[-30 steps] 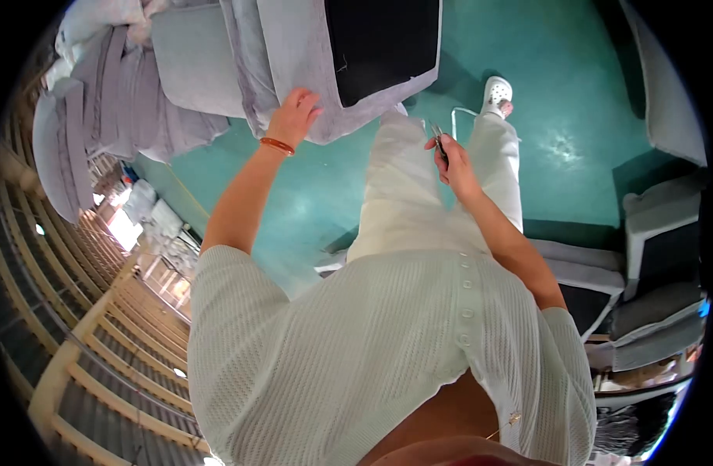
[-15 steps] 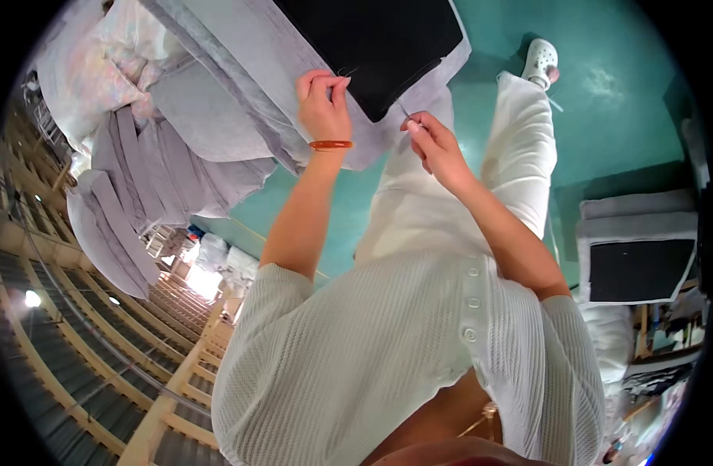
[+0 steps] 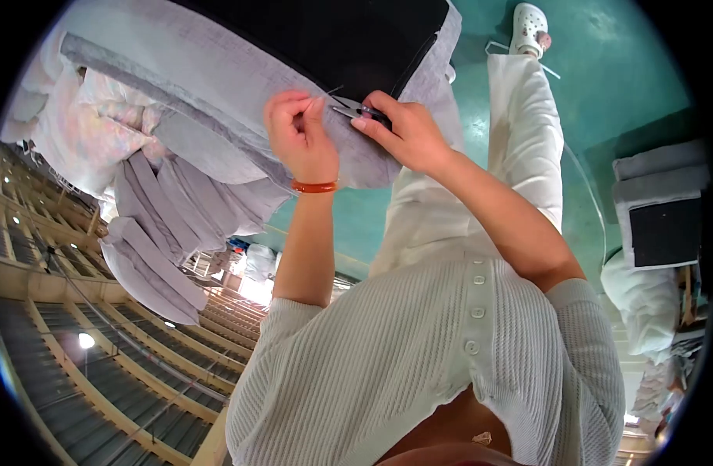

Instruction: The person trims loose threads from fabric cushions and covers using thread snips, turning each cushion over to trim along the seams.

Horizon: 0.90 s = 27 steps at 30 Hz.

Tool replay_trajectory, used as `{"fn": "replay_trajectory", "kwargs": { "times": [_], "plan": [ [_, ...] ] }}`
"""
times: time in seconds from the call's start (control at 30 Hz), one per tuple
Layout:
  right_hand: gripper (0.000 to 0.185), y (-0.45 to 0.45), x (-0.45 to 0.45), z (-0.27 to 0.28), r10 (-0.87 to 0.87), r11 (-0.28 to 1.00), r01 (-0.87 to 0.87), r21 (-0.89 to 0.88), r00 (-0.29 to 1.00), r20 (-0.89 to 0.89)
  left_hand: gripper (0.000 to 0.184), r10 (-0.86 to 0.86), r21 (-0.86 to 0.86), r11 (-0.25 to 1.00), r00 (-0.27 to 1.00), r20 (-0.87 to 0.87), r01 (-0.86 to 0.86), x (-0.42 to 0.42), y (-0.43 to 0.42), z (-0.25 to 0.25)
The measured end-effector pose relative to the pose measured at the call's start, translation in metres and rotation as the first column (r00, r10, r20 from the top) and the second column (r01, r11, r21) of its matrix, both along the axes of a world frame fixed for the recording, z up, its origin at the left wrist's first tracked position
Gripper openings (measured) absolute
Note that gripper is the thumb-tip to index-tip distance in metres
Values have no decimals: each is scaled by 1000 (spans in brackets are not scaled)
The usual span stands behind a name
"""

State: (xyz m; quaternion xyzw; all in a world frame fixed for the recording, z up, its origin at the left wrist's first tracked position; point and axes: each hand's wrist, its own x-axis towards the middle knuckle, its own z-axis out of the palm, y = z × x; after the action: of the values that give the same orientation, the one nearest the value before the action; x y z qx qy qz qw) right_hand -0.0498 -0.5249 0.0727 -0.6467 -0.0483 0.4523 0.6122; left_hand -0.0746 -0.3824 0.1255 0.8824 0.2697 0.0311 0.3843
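Observation:
My left hand (image 3: 302, 132), with an orange bracelet at its wrist, is closed in a pinch at the edge of a black fabric panel (image 3: 325, 43) on a grey upholstered piece (image 3: 216, 66). A thin dark thread (image 3: 337, 89) shows at its fingertips; the exact grip is partly hidden. My right hand (image 3: 411, 132) is closed around small dark-handled thread snips (image 3: 378, 116). Their silver blades point left, towards the left fingertips and the thread, just above the grey fabric.
Grey cushions or covers (image 3: 166, 194) and a clear plastic bag (image 3: 100, 140) lie to the left. On the right stands another grey piece with a black panel (image 3: 667, 233). My white clog (image 3: 529, 31) is on the green floor (image 3: 605, 70), where a pale cord (image 3: 593, 186) runs.
My right hand has moved left and up, bringing the snips close to my left hand. My left hand stays pinched, now slightly lower and further left in view. The camera view has shifted.

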Motion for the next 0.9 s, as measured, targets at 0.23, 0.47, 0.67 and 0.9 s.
{"fn": "replay_trajectory", "kwargs": {
  "times": [0.23,0.47,0.67,0.9],
  "plan": [
    [33,-4,-7,-1,-90,996,90,10,996,-22,8,40,110,993,996,76,-48,-2,-7,-3],
    [30,7,-3,-1,-92,995,90,39,995,44,7,100,-32,994,995,3,-100,-1,-5,3],
    [30,13,-9,-7,-92,995,92,29,996,-7,7,141,-104,985,990,31,-137,-4,-4,3],
    [22,9,-21,-9,-202,978,207,4,961,-189,10,218,-113,970,976,15,-215,-11,6,-1]
  ]
}}
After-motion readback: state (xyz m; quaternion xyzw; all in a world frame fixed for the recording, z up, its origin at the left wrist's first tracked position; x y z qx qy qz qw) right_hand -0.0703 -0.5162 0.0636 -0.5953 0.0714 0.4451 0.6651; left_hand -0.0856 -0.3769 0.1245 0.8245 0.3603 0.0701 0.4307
